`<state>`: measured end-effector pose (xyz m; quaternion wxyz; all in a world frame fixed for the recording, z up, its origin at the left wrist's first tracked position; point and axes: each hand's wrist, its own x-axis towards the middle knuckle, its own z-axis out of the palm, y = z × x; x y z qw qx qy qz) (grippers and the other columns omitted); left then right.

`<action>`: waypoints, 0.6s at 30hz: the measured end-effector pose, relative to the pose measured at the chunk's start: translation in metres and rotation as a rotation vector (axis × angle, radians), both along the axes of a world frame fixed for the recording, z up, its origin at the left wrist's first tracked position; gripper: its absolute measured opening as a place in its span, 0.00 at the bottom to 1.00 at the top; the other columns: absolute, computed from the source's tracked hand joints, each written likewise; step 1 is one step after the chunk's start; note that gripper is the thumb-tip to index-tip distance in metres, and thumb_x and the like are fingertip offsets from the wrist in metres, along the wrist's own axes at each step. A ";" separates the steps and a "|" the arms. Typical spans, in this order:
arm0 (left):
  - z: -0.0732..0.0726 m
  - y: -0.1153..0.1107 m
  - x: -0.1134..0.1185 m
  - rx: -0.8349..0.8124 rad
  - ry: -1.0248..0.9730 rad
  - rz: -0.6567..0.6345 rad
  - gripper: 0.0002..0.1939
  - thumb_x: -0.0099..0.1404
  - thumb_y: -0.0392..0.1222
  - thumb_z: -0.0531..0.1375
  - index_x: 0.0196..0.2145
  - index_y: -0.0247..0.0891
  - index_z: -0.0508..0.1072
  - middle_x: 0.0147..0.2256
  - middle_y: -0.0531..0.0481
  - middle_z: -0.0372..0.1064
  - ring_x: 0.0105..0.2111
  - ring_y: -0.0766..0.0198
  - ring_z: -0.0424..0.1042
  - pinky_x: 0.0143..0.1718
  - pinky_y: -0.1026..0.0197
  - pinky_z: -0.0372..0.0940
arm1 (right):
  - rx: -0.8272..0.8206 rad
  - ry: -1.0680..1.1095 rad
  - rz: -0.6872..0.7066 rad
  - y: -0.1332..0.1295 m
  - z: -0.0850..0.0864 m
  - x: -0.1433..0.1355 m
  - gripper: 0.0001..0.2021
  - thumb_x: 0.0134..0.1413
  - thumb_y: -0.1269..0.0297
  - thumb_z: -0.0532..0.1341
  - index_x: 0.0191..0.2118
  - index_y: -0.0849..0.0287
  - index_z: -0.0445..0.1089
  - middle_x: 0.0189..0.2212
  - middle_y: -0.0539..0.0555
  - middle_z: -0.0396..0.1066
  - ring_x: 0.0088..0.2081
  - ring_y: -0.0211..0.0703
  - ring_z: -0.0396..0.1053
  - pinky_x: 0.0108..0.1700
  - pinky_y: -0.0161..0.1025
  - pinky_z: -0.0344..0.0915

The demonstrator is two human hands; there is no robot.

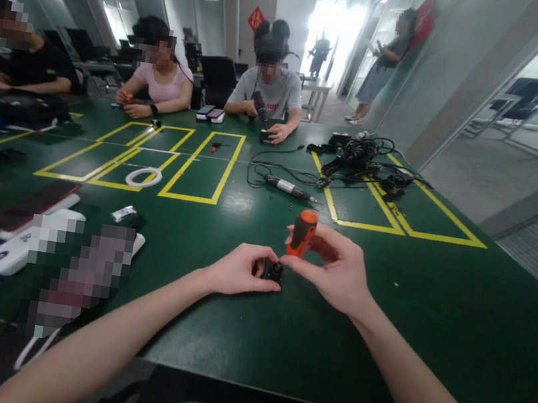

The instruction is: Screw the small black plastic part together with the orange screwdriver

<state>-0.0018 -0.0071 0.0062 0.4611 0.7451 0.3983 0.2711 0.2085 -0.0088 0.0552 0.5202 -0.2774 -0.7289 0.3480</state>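
In the head view, my right hand (pixel 340 269) is closed around an orange and dark grey screwdriver (pixel 303 232), held upright with its handle on top. Below the handle, the screwdriver's tip end points down at a small black part (pixel 275 272) on the green table. My left hand (pixel 244 270) grips that black part between thumb and fingers, steadying it from the left. The fingers hide some of the part, so its exact kind is unclear. Whether the tip sits inside it cannot be made out.
An electric screwdriver (pixel 287 187) with a cable lies beyond my hands. A heap of black cables (pixel 361 158) sits at the back right. To the left are a white tape roll (pixel 144 176) and a white power bank (pixel 30 243). Several people sit across the table (pixel 407 357).
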 end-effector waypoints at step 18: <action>0.003 0.000 -0.002 0.077 0.044 0.001 0.19 0.58 0.50 0.74 0.41 0.36 0.78 0.25 0.59 0.67 0.25 0.70 0.65 0.30 0.66 0.58 | -0.118 -0.018 0.011 0.003 0.001 0.005 0.22 0.48 0.51 0.80 0.44 0.58 0.80 0.26 0.50 0.76 0.25 0.40 0.73 0.29 0.37 0.76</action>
